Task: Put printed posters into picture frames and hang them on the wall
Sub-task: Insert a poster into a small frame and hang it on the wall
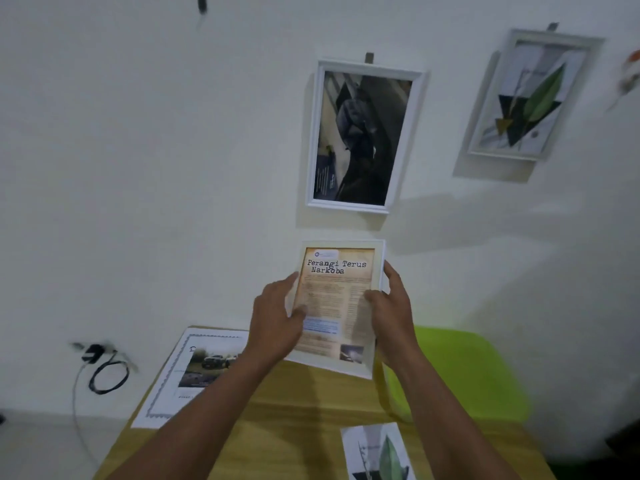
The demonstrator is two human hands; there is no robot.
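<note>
A wooden table (294,427) with a pale, yellowish grain is standing against the white wall. A car poster (194,372), a white sheet with a scalloped grey border and a photo of a light vehicle, is lying flat on the table's far left corner and is hanging over the left edge. Well to the right of the car poster and nearer the viewer, a leaf print (381,452) is lying flat on the wood, cut off by the bottom of the view. Just right of the car poster, a white picture frame (346,366) is hanging over the tabletop; whether its lower edge is touching the wood cannot be told.
</note>
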